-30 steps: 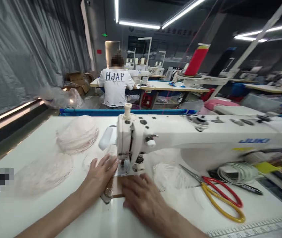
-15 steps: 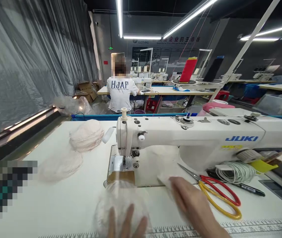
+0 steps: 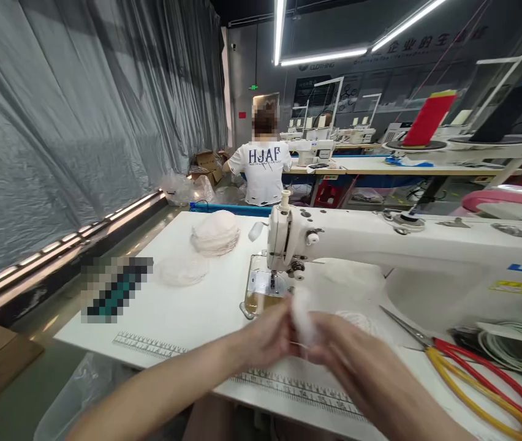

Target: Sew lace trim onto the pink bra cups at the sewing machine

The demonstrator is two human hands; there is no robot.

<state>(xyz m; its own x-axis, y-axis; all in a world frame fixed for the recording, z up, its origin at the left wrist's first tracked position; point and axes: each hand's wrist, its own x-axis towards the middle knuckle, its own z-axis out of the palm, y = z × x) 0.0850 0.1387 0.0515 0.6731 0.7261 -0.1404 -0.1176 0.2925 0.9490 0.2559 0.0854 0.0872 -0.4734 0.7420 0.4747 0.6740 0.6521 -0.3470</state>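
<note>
My left hand [image 3: 268, 334] and my right hand [image 3: 341, 352] meet in front of the white sewing machine [image 3: 380, 245], above the table's front edge. Both pinch a small white piece of fabric [image 3: 301, 318] held up between them; the fingers are partly smeared by motion. The needle plate [image 3: 261, 286] lies just behind the hands with nothing under the presser foot. A white lace piece [image 3: 357, 320] lies on the table behind my right hand.
A stack of pale round fabric cups [image 3: 215, 233] and a flat lace piece [image 3: 182, 269] lie on the white table [image 3: 187, 312] at left. Red and yellow scissors [image 3: 472, 373] and coiled white cord [image 3: 518, 346] lie at right. A person in a white shirt [image 3: 263, 168] sits ahead.
My hands left the needle area and came together holding the small white piece. My view swung left and back from the machine, so the table's left edge and floor show.
</note>
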